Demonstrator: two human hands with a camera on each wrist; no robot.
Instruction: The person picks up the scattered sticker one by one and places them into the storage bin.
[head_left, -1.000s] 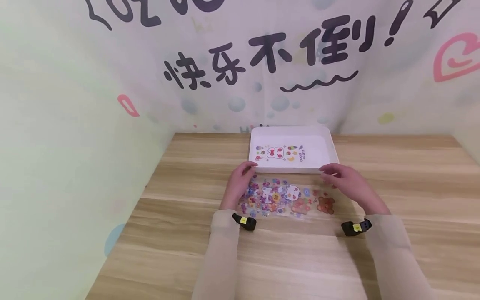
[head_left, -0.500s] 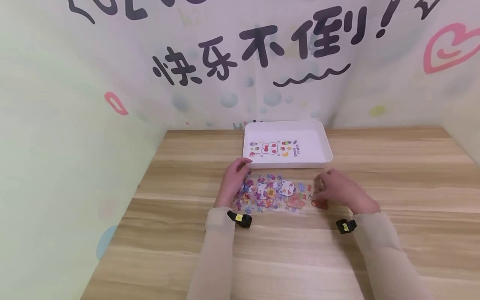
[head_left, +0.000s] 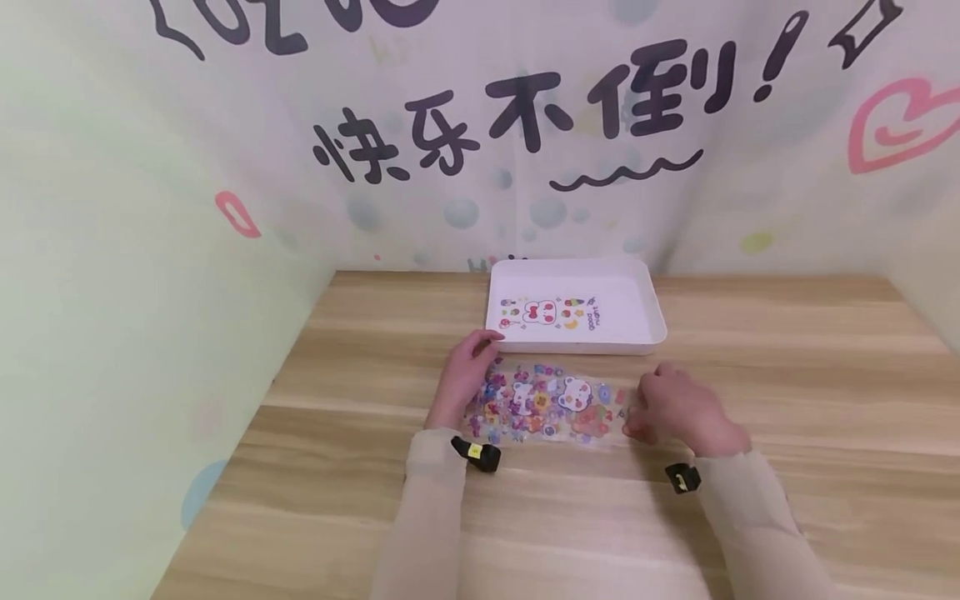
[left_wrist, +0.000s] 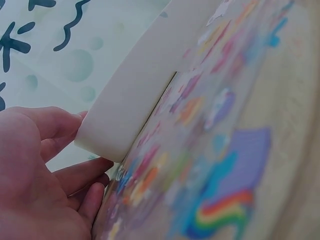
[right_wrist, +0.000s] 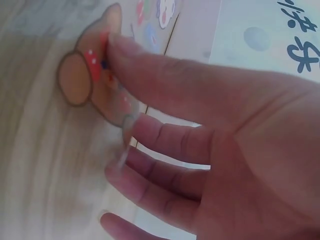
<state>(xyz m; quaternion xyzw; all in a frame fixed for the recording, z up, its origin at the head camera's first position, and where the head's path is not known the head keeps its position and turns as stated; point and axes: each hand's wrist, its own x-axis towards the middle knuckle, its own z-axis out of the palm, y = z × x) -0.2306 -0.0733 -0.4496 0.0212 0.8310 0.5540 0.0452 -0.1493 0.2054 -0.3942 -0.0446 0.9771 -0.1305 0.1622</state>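
A white tray (head_left: 577, 347) with a printed rabbit face and "good night" lettering stands at the back of the table. My left hand (head_left: 459, 377) is at its near left corner; the left wrist view shows fingers above and below the tray wall (left_wrist: 135, 95), gripping it. In front of the tray lies a clear sticker sheet (head_left: 555, 408) covered in colourful bears and small motifs. My right hand (head_left: 678, 408) holds its right end. Seen from the right wrist, the thumb presses on a brown bear sticker (right_wrist: 75, 80) while the other fingers curl at the sheet's edge.
The wood-grain table (head_left: 570, 517) runs back to a white printed cloth (head_left: 420, 208) with large dark characters. A pale cloth wall (head_left: 135, 333) borders the table on the left. Dark wrist cameras sit on both wrists.
My right hand has left the tray's right corner, moved down toward me, and taken hold of the sticker sheet's right end. The left hand stays at the tray corner.
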